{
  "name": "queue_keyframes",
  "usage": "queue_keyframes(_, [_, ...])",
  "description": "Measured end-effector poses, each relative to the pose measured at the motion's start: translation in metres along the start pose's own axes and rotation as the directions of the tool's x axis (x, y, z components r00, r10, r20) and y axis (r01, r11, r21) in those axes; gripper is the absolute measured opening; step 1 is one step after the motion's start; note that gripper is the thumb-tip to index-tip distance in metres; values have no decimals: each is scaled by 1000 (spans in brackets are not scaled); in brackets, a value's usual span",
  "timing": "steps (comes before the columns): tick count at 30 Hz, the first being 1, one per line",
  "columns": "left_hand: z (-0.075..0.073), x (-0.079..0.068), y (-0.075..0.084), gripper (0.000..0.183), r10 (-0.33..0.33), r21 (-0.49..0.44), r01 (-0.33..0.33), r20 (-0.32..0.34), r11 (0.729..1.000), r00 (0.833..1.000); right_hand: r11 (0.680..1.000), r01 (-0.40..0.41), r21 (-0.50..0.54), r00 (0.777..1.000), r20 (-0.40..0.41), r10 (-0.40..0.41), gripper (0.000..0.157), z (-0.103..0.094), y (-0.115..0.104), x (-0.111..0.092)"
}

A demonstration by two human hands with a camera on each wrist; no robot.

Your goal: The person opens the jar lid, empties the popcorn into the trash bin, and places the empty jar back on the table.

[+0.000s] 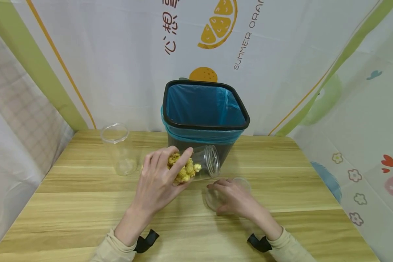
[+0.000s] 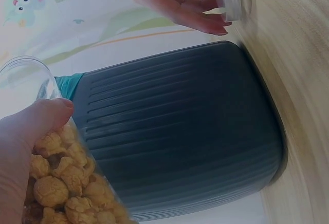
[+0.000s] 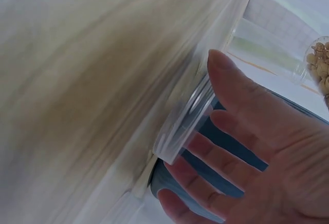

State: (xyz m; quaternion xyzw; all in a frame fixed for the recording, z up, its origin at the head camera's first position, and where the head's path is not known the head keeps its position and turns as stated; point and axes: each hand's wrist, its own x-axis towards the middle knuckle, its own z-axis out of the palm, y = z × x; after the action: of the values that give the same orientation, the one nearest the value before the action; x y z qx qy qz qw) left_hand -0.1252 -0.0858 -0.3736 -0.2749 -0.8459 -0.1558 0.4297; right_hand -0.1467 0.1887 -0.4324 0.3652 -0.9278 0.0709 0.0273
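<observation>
The left hand [image 1: 155, 182] curls round a popcorn jar [image 1: 200, 162] pointing toward three o'clock — the right hand [image 1: 235, 198] pinches a lid [image 3: 185, 124], partly hidden by fingers.

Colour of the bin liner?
Blue: the bin liner shows best in the head view.

bin [image 2: 180, 126]: blue liner [image 1: 203, 105], upright on table [image 1: 297, 182] | curtain [image 1: 124, 65]: orange prints [image 1: 220, 26], behind bin

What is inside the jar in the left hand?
Yellow popcorn-like pieces, back from the mouth of the jar. The left hand covers part, so whatever its fingers cover is hidden.
</observation>
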Motion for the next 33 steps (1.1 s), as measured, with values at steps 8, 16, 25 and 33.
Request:
queue_keyframes(8, [0,0,0,85,2,3,-2,-4,1000,1000,998,-20,52,999,47,18,81,4,-1,-1])
queue_keyframes(16, [-1,1,0,87,11,14,-10,-23,1000,1000,999,-22,50,999,39,20,81,5,-1,-1])
queue_keyframes(25, [0,0,-1,89,15,9,-14,-38,1000,999,992,-39,121,999,-11,40,65,-2,1,-3])
queue_keyframes(33, [-2,1,-1,89,7,20,-7,-27,1000,1000,967,-46,250,992,-104,74,57,-10,10,-4])
